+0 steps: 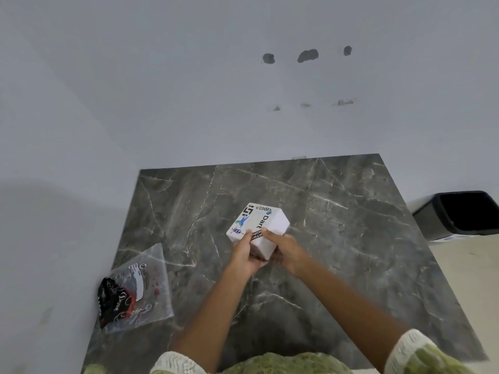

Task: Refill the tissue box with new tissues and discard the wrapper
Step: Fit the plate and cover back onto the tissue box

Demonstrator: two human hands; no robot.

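A white cube-shaped tissue box [259,225] with stickers on its top face is held over the middle of the grey marble table [351,238]. My left hand [247,252] grips its near left side with the thumb on top. My right hand [286,249] grips its near right side, thumb also on the top face. A clear plastic wrapper [143,287] with black and red print lies flat at the table's left edge, apart from both hands. No loose tissues show.
A black open bin [459,214] stands on the floor to the right of the table, against the white wall. The table's back edge meets the wall, which has several holes high up.
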